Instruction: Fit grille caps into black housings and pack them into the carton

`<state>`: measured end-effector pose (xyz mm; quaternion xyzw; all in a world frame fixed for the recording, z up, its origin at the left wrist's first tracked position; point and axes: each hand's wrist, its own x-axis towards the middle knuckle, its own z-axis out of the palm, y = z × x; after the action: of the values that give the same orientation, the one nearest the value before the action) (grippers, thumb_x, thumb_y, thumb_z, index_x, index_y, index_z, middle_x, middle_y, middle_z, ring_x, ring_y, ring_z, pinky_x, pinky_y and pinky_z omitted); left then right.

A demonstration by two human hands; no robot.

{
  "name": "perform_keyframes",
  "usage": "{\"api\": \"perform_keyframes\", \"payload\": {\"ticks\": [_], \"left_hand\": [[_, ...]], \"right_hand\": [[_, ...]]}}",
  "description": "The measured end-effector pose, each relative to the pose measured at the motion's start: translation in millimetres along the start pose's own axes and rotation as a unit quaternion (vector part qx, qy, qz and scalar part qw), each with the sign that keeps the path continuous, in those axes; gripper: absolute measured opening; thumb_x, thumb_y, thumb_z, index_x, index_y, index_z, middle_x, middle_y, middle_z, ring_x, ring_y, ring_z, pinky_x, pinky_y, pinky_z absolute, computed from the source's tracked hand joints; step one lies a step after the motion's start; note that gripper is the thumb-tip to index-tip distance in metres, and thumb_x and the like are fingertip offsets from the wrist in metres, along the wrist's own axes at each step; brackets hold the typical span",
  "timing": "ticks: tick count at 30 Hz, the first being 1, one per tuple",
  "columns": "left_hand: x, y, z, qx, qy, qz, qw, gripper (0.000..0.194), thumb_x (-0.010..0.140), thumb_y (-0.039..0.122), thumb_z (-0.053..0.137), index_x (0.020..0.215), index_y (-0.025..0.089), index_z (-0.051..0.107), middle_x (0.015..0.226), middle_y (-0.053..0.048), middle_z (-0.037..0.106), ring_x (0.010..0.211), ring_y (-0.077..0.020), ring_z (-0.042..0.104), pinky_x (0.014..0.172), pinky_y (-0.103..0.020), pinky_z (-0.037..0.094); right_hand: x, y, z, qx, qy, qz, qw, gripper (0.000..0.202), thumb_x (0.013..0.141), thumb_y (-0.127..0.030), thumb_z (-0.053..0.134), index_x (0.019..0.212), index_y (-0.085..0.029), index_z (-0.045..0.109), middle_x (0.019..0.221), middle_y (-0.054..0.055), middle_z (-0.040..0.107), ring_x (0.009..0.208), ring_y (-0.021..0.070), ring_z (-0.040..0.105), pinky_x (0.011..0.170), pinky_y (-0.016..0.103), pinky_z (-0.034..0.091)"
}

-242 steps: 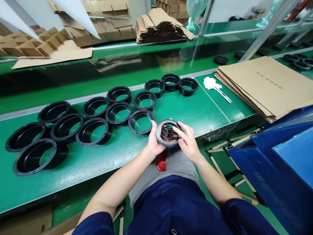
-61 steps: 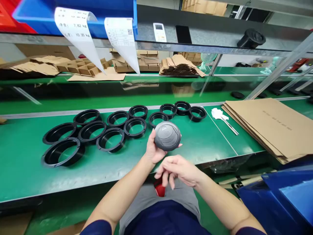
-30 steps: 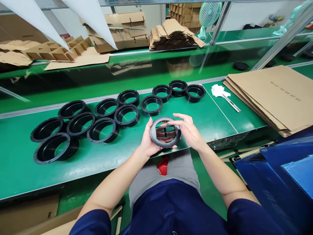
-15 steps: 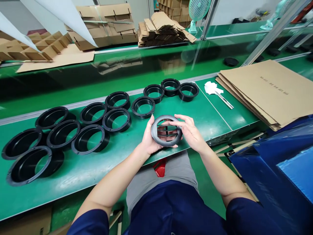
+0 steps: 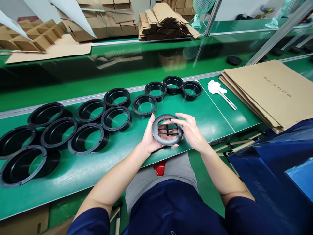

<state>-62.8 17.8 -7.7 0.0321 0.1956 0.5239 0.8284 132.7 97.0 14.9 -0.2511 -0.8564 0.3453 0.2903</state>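
My left hand (image 5: 147, 138) is wrapped around the left side and underside of a round black air vent (image 5: 166, 141). It has a smooth wide rim and thin crossing bars in its opening, and fingers show through behind the bars. My right hand (image 5: 194, 133) grips the vent's right side, with fingertips over the top of the rim. The vent is held tilted toward me above the table's front edge. Just beyond it on the green table lies a black flanged ring (image 5: 144, 113), one of several alike spread to the left and back.
Flat cardboard sheets (image 5: 266, 88) are stacked at the right, near a white-wrapped tool (image 5: 226, 98) with a slim handle. A blue bin (image 5: 264, 173) stands at lower right. Behind a rail runs a green belt (image 5: 73, 78), with folded cardboard (image 5: 168, 24) on the shelf beyond.
The camera view has shifted slightly. Both hands keep hold of the vent, which has turned a little, so its bars show at a slightly different angle.
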Motion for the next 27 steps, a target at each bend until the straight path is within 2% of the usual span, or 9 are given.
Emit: {"api": "perform_keyframes", "payload": {"ticks": [4, 8, 10, 15, 20, 22, 24, 26, 27], "left_hand": [[-1, -1, 1.7, -0.008, 0.029, 0.021, 0.999, 0.081, 0.092, 0.078, 0.036, 0.135, 0.014, 0.059, 0.121, -0.023, 0.070, 0.105, -0.0429, 0.070, 0.077, -0.062, 0.060], [1, -5, 3.2, -0.010, 0.107, 0.103, 0.989, 0.062, 0.097, 0.064, 0.045, 0.129, 0.015, 0.065, 0.110, -0.015, 0.076, 0.103, -0.0323, 0.073, 0.090, -0.049, 0.060], [3, -7, 4.9, 0.003, 0.123, 0.095, 0.988, 0.062, 0.096, 0.063, 0.048, 0.132, 0.016, 0.064, 0.111, -0.014, 0.076, 0.106, -0.0324, 0.072, 0.095, -0.050, 0.058], [6, -13, 14.0, 0.048, 0.125, 0.099, 0.986, 0.061, 0.096, 0.059, 0.053, 0.141, 0.018, 0.058, 0.118, -0.014, 0.074, 0.109, -0.0330, 0.071, 0.097, -0.048, 0.057], [3, -16, 19.4, 0.078, 0.105, 0.116, 0.985, 0.064, 0.098, 0.057, 0.053, 0.151, 0.023, 0.046, 0.129, -0.014, 0.069, 0.114, -0.0308, 0.069, 0.099, -0.045, 0.057], [3, -14, 17.9, 0.085, 0.085, 0.128, 0.984, 0.069, 0.097, 0.064, 0.048, 0.156, 0.029, 0.038, 0.138, -0.015, 0.063, 0.122, -0.0301, 0.065, 0.104, -0.046, 0.053], [3, -13, 14.7, 0.109, 0.081, 0.133, 0.982, 0.071, 0.096, 0.068, 0.046, 0.156, 0.032, 0.036, 0.144, -0.015, 0.058, 0.127, -0.0296, 0.061, 0.108, -0.048, 0.050], [3, -11, 10.8, 0.142, 0.083, 0.117, 0.979, 0.070, 0.095, 0.068, 0.047, 0.150, 0.024, 0.046, 0.143, -0.018, 0.058, 0.127, -0.0306, 0.060, 0.107, -0.047, 0.049], [3, -9, 9.0, 0.155, 0.081, 0.104, 0.979, 0.069, 0.095, 0.067, 0.048, 0.144, 0.019, 0.053, 0.139, -0.020, 0.060, 0.125, -0.0313, 0.061, 0.105, -0.046, 0.050]], "right_hand": [[-1, 4, 7, -0.033, -0.016, -0.038, 0.999, 0.059, 0.106, -0.057, 0.024, 0.134, -0.030, 0.068, 0.153, 0.008, 0.048, 0.146, 0.0287, 0.035, 0.121, 0.054, 0.033], [-3, 7, 11, -0.109, -0.043, -0.120, 0.986, 0.049, 0.099, -0.060, 0.049, 0.127, -0.026, 0.070, 0.155, 0.011, 0.046, 0.149, 0.0325, 0.029, 0.121, 0.059, 0.032], [0, 7, 10, -0.134, -0.067, -0.126, 0.981, 0.063, 0.092, -0.067, 0.059, 0.138, -0.023, 0.062, 0.160, 0.015, 0.038, 0.152, 0.0349, 0.025, 0.121, 0.062, 0.031], [13, 0, 13, -0.150, -0.150, -0.078, 0.974, 0.118, 0.075, -0.077, 0.071, 0.163, -0.016, 0.021, 0.168, 0.025, 0.011, 0.156, 0.0401, 0.013, 0.123, 0.062, 0.026], [33, 0, 10, -0.120, -0.216, -0.093, 0.965, 0.126, 0.069, -0.071, 0.079, 0.165, -0.022, 0.014, 0.164, 0.022, 0.020, 0.153, 0.0381, 0.021, 0.121, 0.057, 0.032], [56, 14, -1, -0.132, -0.165, -0.082, 0.974, 0.121, 0.068, -0.068, 0.081, 0.163, -0.023, 0.021, 0.159, 0.020, 0.029, 0.147, 0.0367, 0.030, 0.119, 0.055, 0.035], [89, 38, -19, -0.181, -0.047, -0.020, 0.982, 0.118, 0.068, -0.067, 0.080, 0.162, -0.021, 0.025, 0.154, 0.022, 0.033, 0.144, 0.0389, 0.033, 0.117, 0.059, 0.035], [127, 68, -40, -0.246, 0.063, 0.066, 0.965, 0.117, 0.069, -0.068, 0.078, 0.161, -0.019, 0.026, 0.152, 0.025, 0.033, 0.143, 0.0440, 0.032, 0.114, 0.064, 0.033], [144, 82, -49, -0.275, 0.085, 0.102, 0.952, 0.118, 0.069, -0.070, 0.077, 0.161, -0.018, 0.026, 0.152, 0.026, 0.033, 0.142, 0.0464, 0.032, 0.112, 0.066, 0.033]]}}
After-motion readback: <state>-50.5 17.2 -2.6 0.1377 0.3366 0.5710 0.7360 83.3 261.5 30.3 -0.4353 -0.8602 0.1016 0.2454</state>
